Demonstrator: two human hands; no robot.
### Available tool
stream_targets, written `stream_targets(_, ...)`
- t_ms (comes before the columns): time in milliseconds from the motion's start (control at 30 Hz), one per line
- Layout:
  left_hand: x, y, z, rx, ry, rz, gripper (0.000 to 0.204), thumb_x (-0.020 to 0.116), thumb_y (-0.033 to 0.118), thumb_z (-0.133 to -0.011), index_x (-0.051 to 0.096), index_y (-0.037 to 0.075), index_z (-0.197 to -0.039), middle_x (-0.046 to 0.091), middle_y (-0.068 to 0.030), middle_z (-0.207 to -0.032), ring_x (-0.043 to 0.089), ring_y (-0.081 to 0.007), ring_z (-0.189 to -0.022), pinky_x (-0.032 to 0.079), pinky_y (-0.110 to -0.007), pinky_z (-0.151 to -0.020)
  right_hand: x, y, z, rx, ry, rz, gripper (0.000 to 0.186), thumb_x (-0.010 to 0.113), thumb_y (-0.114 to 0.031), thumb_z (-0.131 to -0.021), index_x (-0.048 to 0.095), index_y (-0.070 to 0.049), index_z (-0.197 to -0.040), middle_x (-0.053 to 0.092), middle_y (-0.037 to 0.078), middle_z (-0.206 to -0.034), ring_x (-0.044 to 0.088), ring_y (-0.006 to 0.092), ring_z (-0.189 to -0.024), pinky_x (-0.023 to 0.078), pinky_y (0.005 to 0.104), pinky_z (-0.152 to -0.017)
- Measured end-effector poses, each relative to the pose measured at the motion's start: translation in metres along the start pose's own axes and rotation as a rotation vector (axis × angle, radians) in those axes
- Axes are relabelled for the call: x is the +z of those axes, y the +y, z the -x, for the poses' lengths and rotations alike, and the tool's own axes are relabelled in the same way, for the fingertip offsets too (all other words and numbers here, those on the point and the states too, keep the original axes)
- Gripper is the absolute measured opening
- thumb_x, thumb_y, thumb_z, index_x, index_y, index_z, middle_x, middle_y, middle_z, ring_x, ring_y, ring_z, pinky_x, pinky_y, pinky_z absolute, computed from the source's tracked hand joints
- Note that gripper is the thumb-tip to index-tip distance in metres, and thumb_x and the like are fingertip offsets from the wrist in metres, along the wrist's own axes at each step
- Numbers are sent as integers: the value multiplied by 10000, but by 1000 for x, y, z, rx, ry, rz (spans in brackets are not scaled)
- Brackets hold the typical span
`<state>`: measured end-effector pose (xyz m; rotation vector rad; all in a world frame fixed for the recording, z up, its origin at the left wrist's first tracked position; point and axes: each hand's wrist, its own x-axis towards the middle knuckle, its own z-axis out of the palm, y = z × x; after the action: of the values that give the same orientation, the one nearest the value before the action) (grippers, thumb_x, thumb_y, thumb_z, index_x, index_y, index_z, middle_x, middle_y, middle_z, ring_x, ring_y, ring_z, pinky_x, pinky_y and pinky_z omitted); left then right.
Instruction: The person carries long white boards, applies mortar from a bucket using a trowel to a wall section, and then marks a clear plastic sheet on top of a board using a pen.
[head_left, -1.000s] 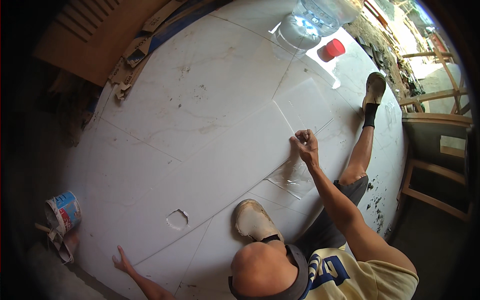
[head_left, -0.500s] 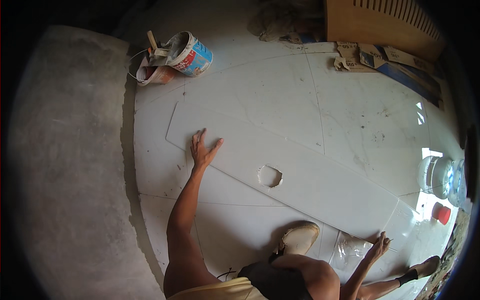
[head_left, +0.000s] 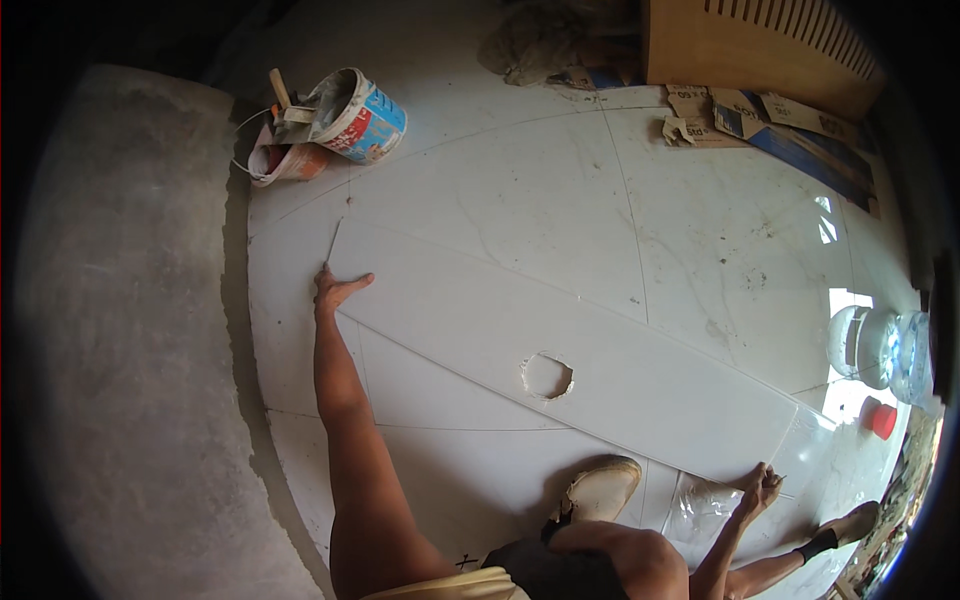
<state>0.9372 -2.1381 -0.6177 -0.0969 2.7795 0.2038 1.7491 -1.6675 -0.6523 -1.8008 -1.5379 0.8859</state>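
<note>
A long white tile (head_left: 450, 300) lies slantwise over the floor before me, with a rough-edged round hole (head_left: 548, 377) cut through it. At its far left corner, my left hand (head_left: 338, 290) grips the short end, the thumb stretched over the top face and the fingers at the edge. My right hand (head_left: 763, 488) is closed by the near right corner. A thin pointed thing (head_left: 782, 478) sticks out of that fist; its kind is too small to make out. Just left of the right hand lies a clear plastic sheet (head_left: 700, 507), partly under the tile.
Two dirty buckets (head_left: 365, 125) with tools stand at the far left, beside a raised grey concrete slab (head_left: 130, 300). Torn cardboard (head_left: 735, 120) and a wooden panel (head_left: 760, 45) are at the far right. A large clear bottle (head_left: 865, 345) and a red cap (head_left: 880, 419) sit at the right.
My left hand has gone from lying spread on the tile's near long edge to gripping its left end. The tile has shifted slightly toward me. My right hand has stayed by the corner.
</note>
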Motion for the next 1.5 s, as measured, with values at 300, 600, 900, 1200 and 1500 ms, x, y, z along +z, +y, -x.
stream_targets(300, 19, -27, -47, 53, 46, -85, 1180, 822, 624, -645, 338, -111, -1431, 389, -289, -1464, 398, -376, -1355, 364, -445, -1118, 15, -13, 26, -172, 286, 256, 318, 689, -166, -887, 629, 49, -1113, 682, 160, -954, 654, 225, -871, 524, 321, -781)
stream_targets(600, 22, -1, -7, 238, -252, 403, 1145, 750, 671, -700, 318, -59, -1469, 369, -296, -1467, 427, -416, -1286, 395, -521, -1069, 16, -36, 26, -10, 349, 320, 373, 660, -96, -883, 594, 65, -1213, 638, 239, -1135, 627, 351, -1025, 495, 398, -912)
stream_targets(900, 12, 14, 10, -22, -300, 194, 1222, 749, 679, -695, 171, -1, -1529, 245, -260, -1545, 352, -414, -1353, 362, -558, -1081, 10, -26, 21, -39, 319, 251, 387, 682, -84, -885, 597, 34, -1243, 632, 234, -1162, 632, 328, -1068, 504, 353, -934)
stream_targets(1200, 26, 29, 8, -31, -261, 161, 1188, 725, 694, -706, 208, -8, -1513, 270, -262, -1529, 350, -408, -1358, 351, -563, -1084, 4, -40, 11, -57, 244, 362, 419, 718, -91, -823, 608, 16, -1213, 667, 177, -1024, 587, 309, -1013, 456, 388, -922)
stream_targets(1500, 29, 24, 18, -48, -226, 134, 1157, 700, 710, -717, 245, -15, -1496, 294, -264, -1513, 348, -401, -1364, 340, -568, -1086, -3, -34, 11, -95, 251, 303, 402, 706, -106, -843, 628, -34, -1231, 671, 165, -1005, 614, 294, -898, 502, 356, -810)
